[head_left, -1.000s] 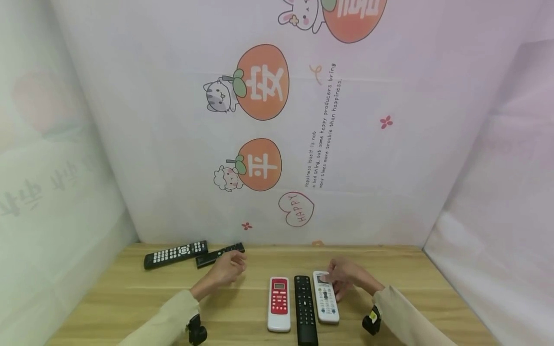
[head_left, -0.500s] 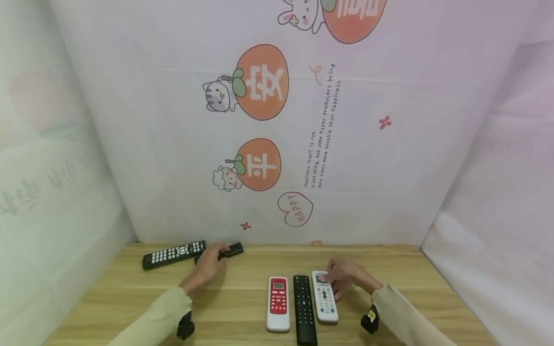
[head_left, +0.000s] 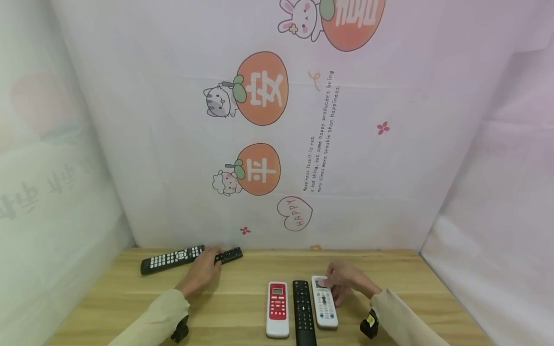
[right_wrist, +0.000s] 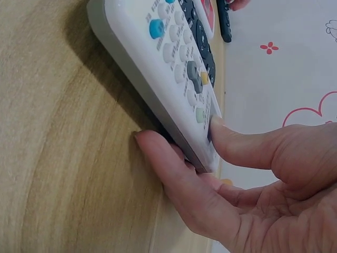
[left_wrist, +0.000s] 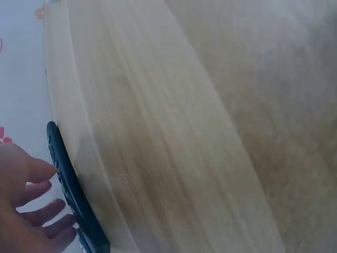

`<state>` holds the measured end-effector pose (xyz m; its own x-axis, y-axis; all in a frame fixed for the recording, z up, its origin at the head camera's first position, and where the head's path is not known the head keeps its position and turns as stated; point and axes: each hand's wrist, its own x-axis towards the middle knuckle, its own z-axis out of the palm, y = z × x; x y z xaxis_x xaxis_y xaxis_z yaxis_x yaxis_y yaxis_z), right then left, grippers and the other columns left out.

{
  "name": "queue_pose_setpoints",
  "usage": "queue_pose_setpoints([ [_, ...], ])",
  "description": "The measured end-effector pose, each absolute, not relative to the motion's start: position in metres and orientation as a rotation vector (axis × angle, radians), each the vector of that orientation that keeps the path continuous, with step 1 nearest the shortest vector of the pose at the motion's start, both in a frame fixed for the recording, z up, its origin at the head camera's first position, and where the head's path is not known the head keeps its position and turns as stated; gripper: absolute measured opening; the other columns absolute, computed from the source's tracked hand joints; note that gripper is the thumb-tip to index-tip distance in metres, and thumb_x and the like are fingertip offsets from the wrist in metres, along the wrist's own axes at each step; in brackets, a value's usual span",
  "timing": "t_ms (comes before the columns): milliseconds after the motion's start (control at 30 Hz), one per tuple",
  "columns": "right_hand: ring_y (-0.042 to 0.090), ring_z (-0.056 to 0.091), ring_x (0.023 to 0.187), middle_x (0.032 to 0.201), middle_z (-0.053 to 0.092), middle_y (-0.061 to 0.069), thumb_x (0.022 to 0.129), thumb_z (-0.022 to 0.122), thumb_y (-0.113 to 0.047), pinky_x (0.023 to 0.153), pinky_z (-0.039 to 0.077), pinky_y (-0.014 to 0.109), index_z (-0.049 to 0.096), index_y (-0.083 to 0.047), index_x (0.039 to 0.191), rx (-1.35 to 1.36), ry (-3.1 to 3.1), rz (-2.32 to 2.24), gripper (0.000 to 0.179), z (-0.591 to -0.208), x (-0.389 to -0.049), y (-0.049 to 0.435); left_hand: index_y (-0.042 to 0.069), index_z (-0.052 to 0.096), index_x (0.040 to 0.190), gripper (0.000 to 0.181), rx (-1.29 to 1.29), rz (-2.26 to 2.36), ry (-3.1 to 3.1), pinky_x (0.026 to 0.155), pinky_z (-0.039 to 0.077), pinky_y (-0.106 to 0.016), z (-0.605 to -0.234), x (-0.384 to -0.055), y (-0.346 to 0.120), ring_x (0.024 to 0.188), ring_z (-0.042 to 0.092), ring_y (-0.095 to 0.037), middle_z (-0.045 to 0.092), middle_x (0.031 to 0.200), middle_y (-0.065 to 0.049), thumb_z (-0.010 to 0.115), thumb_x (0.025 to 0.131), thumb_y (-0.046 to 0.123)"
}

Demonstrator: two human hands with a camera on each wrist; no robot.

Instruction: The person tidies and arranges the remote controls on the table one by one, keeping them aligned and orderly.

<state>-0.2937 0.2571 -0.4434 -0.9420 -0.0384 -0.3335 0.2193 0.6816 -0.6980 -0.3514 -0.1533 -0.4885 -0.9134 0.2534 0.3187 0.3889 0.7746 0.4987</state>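
In the head view, my left hand [head_left: 203,270] lies over a small black remote control [head_left: 229,255] at the back left, covering its left part. The left wrist view shows the thumb right at that remote's button face [left_wrist: 73,190], with the fingers loosely bent beside it. My right hand [head_left: 344,278] pinches the top end of a white remote control [head_left: 324,307]. In the right wrist view, its thumb presses on the remote near the small screen, while the fingers sit along the side and under the end of the white body [right_wrist: 158,89].
A longer black remote with pale buttons [head_left: 169,260] lies left of my left hand. Between my hands are a red-and-white remote [head_left: 277,310] and a long black remote [head_left: 304,312], side by side on the wooden table [head_left: 242,298]. Printed cloth walls [head_left: 368,192] enclose the table's back and sides.
My left hand has moved left from the small black remote's right part onto its left part. The right hand keeps its hold on the white remote. The head view has tilted slightly.
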Motion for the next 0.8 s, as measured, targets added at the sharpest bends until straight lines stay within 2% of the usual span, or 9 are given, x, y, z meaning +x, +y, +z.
queue_pose_setpoints([
  [167, 0.027, 0.074, 0.07, 0.083, 0.07, 0.018, 0.098, 0.073, -0.008, 0.063, 0.067, 0.039, 0.056, 0.001, 0.097, 0.134, 2.57, -1.121, 0.019, -0.445, -0.294, 0.257, -0.01, 0.063, 0.13, 0.035, -0.543, -0.649, -2.719, 0.103, 0.054, -0.061, -0.495, -0.354, -0.156, 0.116, 0.063, -0.048, 0.063, 0.128, -0.032, 0.063, 0.096, -0.005],
  [267, 0.027, 0.074, 0.07, 0.083, 0.07, 0.018, 0.098, 0.072, -0.008, 0.062, 0.067, 0.039, 0.056, 0.001, 0.098, 0.129, 2.564, -1.123, 0.018, -0.445, -0.294, 0.257, -0.01, 0.066, 0.126, 0.032, -0.548, -0.573, -2.733, 0.097, 0.057, -0.059, -0.496, -0.354, -0.155, 0.108, 0.065, -0.047, 0.066, 0.12, -0.032, 0.067, 0.095, -0.002],
  [500, 0.028, 0.074, 0.068, 0.081, 0.07, 0.02, 0.098, 0.071, -0.006, 0.06, 0.066, 0.041, 0.054, 0.002, 0.098, 0.115, 2.575, -1.156, 0.019, -0.446, -0.293, 0.257, -0.011, 0.068, 0.121, 0.031, -0.521, -0.741, -2.825, 0.095, 0.057, -0.058, -0.486, -0.355, -0.15, 0.109, 0.067, -0.043, 0.07, 0.118, -0.028, 0.073, 0.094, 0.004],
  [633, 0.028, 0.074, 0.069, 0.082, 0.07, 0.02, 0.099, 0.071, -0.006, 0.061, 0.066, 0.041, 0.054, 0.002, 0.099, 0.117, 2.57, -1.154, 0.019, -0.447, -0.293, 0.257, -0.008, 0.07, 0.118, 0.032, -0.485, -0.8, -2.893, 0.082, 0.059, -0.048, -0.479, -0.354, -0.145, 0.096, 0.068, -0.031, 0.072, 0.112, -0.022, 0.077, 0.092, 0.007],
  [800, 0.028, 0.074, 0.07, 0.083, 0.07, 0.019, 0.098, 0.072, -0.008, 0.062, 0.067, 0.041, 0.055, 0.001, 0.099, 0.139, 2.573, -1.125, 0.019, -0.446, -0.294, 0.257, -0.002, 0.074, 0.103, 0.02, -0.463, -0.892, -2.939, 0.064, 0.05, -0.031, -0.477, -0.35, -0.136, 0.074, 0.057, -0.018, 0.069, 0.088, -0.007, 0.08, 0.086, 0.006],
])
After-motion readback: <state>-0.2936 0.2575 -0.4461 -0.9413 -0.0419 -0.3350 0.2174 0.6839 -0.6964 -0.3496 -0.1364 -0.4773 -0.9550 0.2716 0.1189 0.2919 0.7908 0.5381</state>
